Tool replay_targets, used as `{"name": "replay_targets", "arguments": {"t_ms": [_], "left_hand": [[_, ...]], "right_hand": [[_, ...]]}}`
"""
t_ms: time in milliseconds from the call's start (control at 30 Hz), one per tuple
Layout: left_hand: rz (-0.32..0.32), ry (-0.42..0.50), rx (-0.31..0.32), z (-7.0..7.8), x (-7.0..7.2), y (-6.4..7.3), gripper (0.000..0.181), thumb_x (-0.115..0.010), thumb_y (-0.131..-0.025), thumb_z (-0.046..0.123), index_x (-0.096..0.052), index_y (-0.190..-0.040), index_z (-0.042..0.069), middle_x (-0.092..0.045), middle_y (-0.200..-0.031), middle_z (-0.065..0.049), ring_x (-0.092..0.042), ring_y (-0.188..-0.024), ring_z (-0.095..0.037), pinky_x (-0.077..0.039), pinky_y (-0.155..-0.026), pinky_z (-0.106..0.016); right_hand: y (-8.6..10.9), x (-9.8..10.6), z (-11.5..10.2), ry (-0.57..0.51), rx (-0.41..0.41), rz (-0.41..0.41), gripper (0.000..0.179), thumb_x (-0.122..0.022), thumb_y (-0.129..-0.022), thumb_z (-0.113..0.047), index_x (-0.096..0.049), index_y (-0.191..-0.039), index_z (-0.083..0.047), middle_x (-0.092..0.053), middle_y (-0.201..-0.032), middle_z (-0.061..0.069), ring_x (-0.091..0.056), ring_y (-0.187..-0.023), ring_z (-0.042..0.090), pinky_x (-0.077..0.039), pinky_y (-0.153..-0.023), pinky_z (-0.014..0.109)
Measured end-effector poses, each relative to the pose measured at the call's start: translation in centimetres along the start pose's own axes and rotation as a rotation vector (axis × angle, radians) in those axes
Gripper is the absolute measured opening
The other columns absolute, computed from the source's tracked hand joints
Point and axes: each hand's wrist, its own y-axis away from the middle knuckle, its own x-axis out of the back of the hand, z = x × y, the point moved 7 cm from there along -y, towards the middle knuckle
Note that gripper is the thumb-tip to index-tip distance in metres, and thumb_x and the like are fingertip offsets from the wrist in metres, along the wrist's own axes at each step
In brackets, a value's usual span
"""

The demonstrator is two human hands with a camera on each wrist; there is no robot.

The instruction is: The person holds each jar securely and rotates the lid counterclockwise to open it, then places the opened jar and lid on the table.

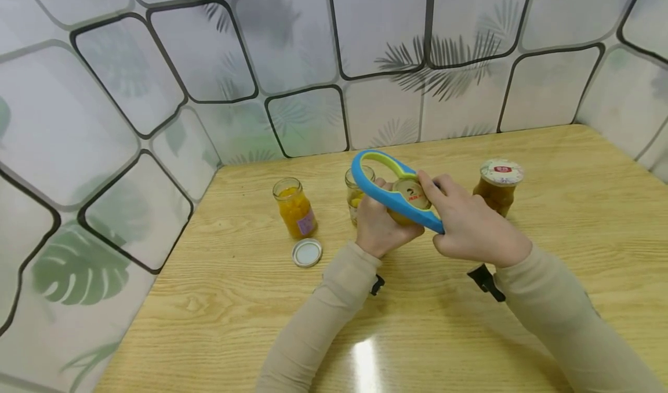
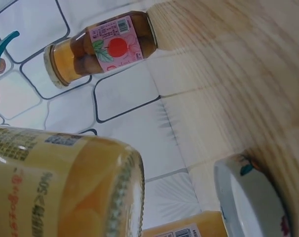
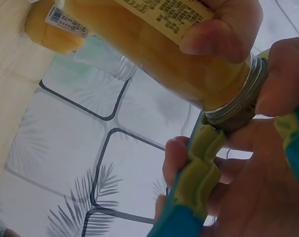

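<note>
My left hand grips a glass jar of yellow-orange contents, which tilts with its lid toward my right hand. That lid, gold-coloured, sits between the arms of a blue and green jar opener. My right hand holds the opener by its handles, its thumb near the lid's rim in the right wrist view. In the left wrist view the held jar's label and base fill the lower left, with my left fingers out of sight.
An uncapped jar of orange fruit stands left, a loose lid before it. Another uncapped jar is partly hidden behind my left hand. To the right stands a capped jar of brown fruit. A patterned wall backs the wooden table.
</note>
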Motion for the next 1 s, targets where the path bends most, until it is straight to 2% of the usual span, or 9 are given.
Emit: {"name": "replay_targets", "arguments": {"t_ms": [200, 267, 400, 467, 533, 633, 767, 900, 1000], "left_hand": [[-0.008, 0.049, 0.011, 0.0, -0.1, -0.3, 0.048, -0.077, -0.05, 0.013, -0.06, -0.094, 0.002, -0.062, -0.082, -0.006, -0.052, -0.079, -0.017, -0.042, -0.072, -0.02], [-0.015, 0.085, 0.029, 0.0, -0.2, -0.4, 0.047, -0.077, -0.051, 0.011, -0.06, -0.094, 0.002, -0.062, -0.082, -0.006, -0.052, -0.08, -0.016, -0.041, -0.074, -0.021], [-0.035, 0.185, 0.072, -0.3, -0.4, -0.4, 0.046, -0.076, -0.052, 0.006, -0.06, -0.095, 0.001, -0.063, -0.084, -0.007, -0.054, -0.082, -0.014, -0.041, -0.077, -0.021], [-0.049, 0.241, 0.089, -0.4, -0.6, -0.3, 0.047, -0.075, -0.053, 0.002, -0.058, -0.097, -0.001, -0.063, -0.086, -0.009, -0.055, -0.082, -0.014, -0.043, -0.077, -0.021], [-0.066, 0.3, 0.097, -0.3, -0.7, -0.2, 0.047, -0.074, -0.054, -0.002, -0.057, -0.098, -0.003, -0.062, -0.088, -0.012, -0.057, -0.082, -0.014, -0.044, -0.077, -0.021], [-0.105, 0.371, 0.122, 0.6, -0.3, -0.4, 0.046, -0.069, -0.055, -0.009, -0.055, -0.098, -0.007, -0.061, -0.088, -0.017, -0.057, -0.079, -0.016, -0.045, -0.075, -0.022], [-0.207, 0.505, 0.178, 2.1, 0.1, -0.7, 0.044, -0.06, -0.054, -0.017, -0.052, -0.097, -0.012, -0.058, -0.087, -0.024, -0.052, -0.073, -0.01, -0.044, -0.07, -0.019], [-0.294, 0.642, 0.22, 2.4, -0.2, -0.6, 0.043, -0.056, -0.056, -0.021, -0.05, -0.099, -0.016, -0.055, -0.087, -0.031, -0.046, -0.07, -0.003, -0.042, -0.068, -0.017], [-0.341, 0.693, 0.236, 2.4, -0.5, -0.5, 0.044, -0.055, -0.057, -0.023, -0.048, -0.099, -0.018, -0.053, -0.088, -0.033, -0.045, -0.071, -0.002, -0.041, -0.07, -0.017]], "right_hand": [[0.0, 0.6, 0.0, 0.032, -0.048, 0.021, 0.085, -0.058, -0.063, -0.006, -0.022, -0.139, 0.0, -0.043, -0.102, 0.021, -0.044, -0.059, 0.02, -0.035, -0.04, 0.025], [0.0, 0.9, 0.0, 0.046, -0.064, 0.04, 0.082, -0.06, -0.063, -0.008, -0.025, -0.136, 0.003, -0.047, -0.1, 0.023, -0.047, -0.06, 0.022, -0.04, -0.043, 0.03], [-0.1, 1.1, 0.0, 0.083, -0.076, 0.093, 0.068, -0.061, -0.065, -0.009, -0.035, -0.123, 0.013, -0.053, -0.093, 0.024, -0.053, -0.072, 0.03, -0.046, -0.055, 0.041], [-0.1, 1.2, 0.0, 0.101, -0.089, 0.115, 0.06, -0.06, -0.065, -0.009, -0.04, -0.116, 0.015, -0.054, -0.09, 0.024, -0.054, -0.069, 0.029, -0.047, -0.056, 0.042], [0.0, 1.3, 0.1, 0.128, -0.097, 0.126, 0.054, -0.06, -0.064, -0.009, -0.044, -0.111, 0.013, -0.055, -0.084, 0.02, -0.053, -0.061, 0.026, -0.046, -0.052, 0.04], [0.1, 1.5, 0.1, 0.163, -0.098, 0.139, 0.049, -0.06, -0.062, -0.01, -0.048, -0.105, 0.01, -0.053, -0.074, 0.014, -0.046, -0.049, 0.019, -0.041, -0.042, 0.033], [0.2, 1.9, 0.2, 0.208, -0.051, 0.152, 0.049, -0.062, -0.059, -0.011, -0.05, -0.104, 0.005, -0.051, -0.067, 0.008, -0.039, -0.043, 0.015, -0.034, -0.037, 0.029], [0.2, 2.2, 0.2, 0.23, 0.01, 0.152, 0.053, -0.067, -0.057, -0.013, -0.052, -0.105, 0.003, -0.052, -0.069, 0.006, -0.04, -0.045, 0.015, -0.036, -0.038, 0.03], [0.3, 2.3, 0.2, 0.228, 0.055, 0.156, 0.053, -0.068, -0.055, -0.014, -0.053, -0.103, 0.001, -0.052, -0.071, 0.006, -0.042, -0.047, 0.015, -0.036, -0.04, 0.03]]}}
